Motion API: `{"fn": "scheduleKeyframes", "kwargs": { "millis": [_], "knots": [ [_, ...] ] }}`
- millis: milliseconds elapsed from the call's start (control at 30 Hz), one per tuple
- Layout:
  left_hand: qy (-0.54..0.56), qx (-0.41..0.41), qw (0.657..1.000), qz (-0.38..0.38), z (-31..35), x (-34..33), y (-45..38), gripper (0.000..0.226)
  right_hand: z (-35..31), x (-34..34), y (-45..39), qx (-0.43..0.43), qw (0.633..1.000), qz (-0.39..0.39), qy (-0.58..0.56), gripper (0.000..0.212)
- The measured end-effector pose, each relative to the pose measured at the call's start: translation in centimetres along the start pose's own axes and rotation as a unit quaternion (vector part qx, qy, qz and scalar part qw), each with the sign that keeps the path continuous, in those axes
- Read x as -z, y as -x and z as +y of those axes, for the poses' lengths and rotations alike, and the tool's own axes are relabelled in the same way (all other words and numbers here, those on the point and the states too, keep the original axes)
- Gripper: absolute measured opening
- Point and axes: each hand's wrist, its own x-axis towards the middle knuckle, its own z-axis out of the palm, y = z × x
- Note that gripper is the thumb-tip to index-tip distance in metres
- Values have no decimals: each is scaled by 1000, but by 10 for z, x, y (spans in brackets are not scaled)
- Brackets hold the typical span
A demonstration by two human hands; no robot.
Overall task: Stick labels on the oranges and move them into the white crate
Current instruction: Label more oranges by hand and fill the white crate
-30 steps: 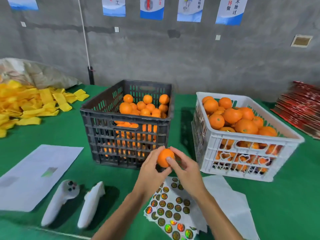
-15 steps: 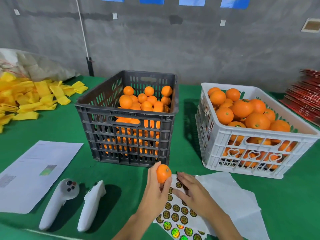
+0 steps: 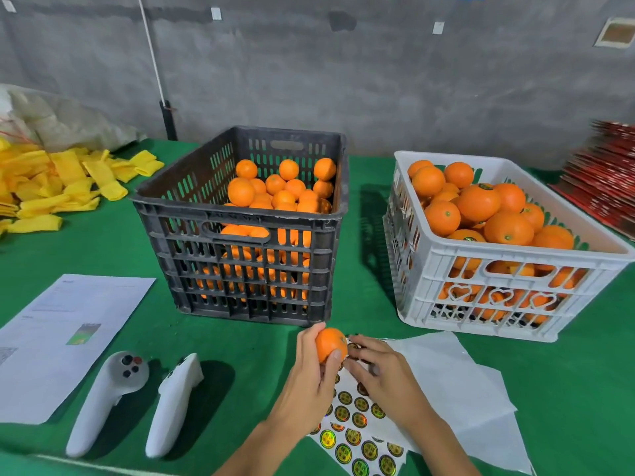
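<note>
Two hands low over label sheet (image 3: 357, 438); left hand (image 3: 309, 383) fingers clamped on orange (image 3: 329, 343); right hand (image 3: 381, 376) fingers curled, pressing sheet; white crate (image 3: 508, 266) beyond.

Controllers: two white handheld controllers (image 3: 137, 401) lay side by side on the green table (image 3: 240, 372).
Paper: a printed sheet (image 3: 65, 341) lay left of them.
Far left: yellow foam sleeves (image 3: 65, 183) were heaped.
Far right: red cartons (image 3: 604, 176) were stacked.
</note>
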Motion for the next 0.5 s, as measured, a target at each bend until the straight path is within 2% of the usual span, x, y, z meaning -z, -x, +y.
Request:
{"fn": "scheduleKeyframes", "kwargs": {
  "millis": [67,167,367,433,500],
  "knots": [
    [14,-10,1000,4,0,5,3,41,-1,-1,-2,-39,996,16,-74,15],
    [27,-12,999,17,3,10,6,43,0,-2,-7,-65,991,22,-116,6],
    [53,-5,998,13,8,12,11,45,-2,-3,-8,-83,990,36,-111,24],
    [60,-11,998,18,6,12,12,43,-7,-4,-11,-109,981,72,-146,25],
    [68,-11,997,23,4,11,11,43,-16,0,-16,-130,966,139,-172,15]
  ]
}}
